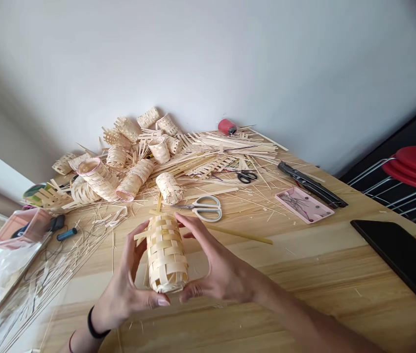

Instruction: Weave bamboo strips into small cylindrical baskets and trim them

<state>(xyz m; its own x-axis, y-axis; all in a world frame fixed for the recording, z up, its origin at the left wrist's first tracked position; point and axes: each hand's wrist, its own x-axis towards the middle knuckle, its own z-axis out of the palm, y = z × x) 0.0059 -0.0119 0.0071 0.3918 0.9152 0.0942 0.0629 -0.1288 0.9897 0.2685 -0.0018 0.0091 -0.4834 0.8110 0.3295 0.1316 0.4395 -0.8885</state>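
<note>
Between my two hands is a small woven bamboo basket [166, 250], a pale cylinder lying with its base toward me. My left hand [134, 279] grips it from the left, thumb under the near end and fingers along the side. From the right, my right hand [213, 260] holds it with the thumb at the near end and fingers by the far end. Loose strip ends stick out at the far end. Just beyond lie white-handled scissors [207, 208] and another woven basket [170, 188]. A flat yellowish strip [240, 234] lies right of the basket.
Several woven baskets [99, 179] and a heap of bamboo strips [226, 149] lie at the back. Right of them are black scissors [247, 176], a red spool [227, 127], a pink tray [304, 205] and a dark phone-like slab [399, 260]. A pink bin [27, 228] stands left.
</note>
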